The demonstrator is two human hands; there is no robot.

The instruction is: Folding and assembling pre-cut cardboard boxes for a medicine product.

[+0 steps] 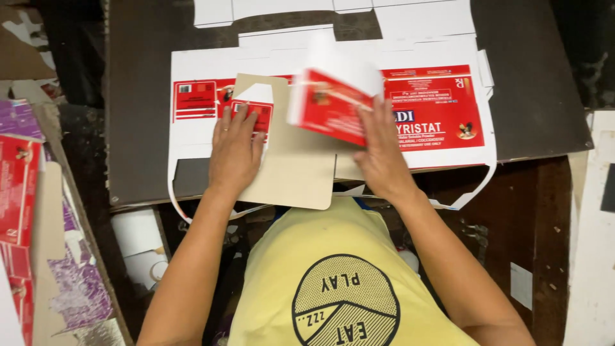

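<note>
The red-and-white carton panel (333, 106) is up off the flat and bending over, its white inner face showing along the top edge, right in the middle of the view above the brown worktop (134, 96). The right hand (382, 150) pinches that panel at its lower right edge, fingers on top of the red print, thumb out of sight beneath. The left hand (236, 150) lies spread and flat, palm down, pressing the plain brown cardboard flap (295, 173) against the surface so the piece cannot slide.

To do this fold well, I judge the pressing hand should sit close to the crease line, and the folding hand should bring the panel over evenly along its whole edge rather than from one corner, or the board may buckle off the score.

Under both lies a larger printed sheet (442, 109), white with red blocks, flat on the worktop, its thin trimmed strip curling off the near edge. More white blanks (423, 16) sit at the far side, touching the sheet's top border. A stack of red and purple cartons (19, 192) stands well apart on the left. The person's yellow shirt (320, 269) fills the foreground.
</note>
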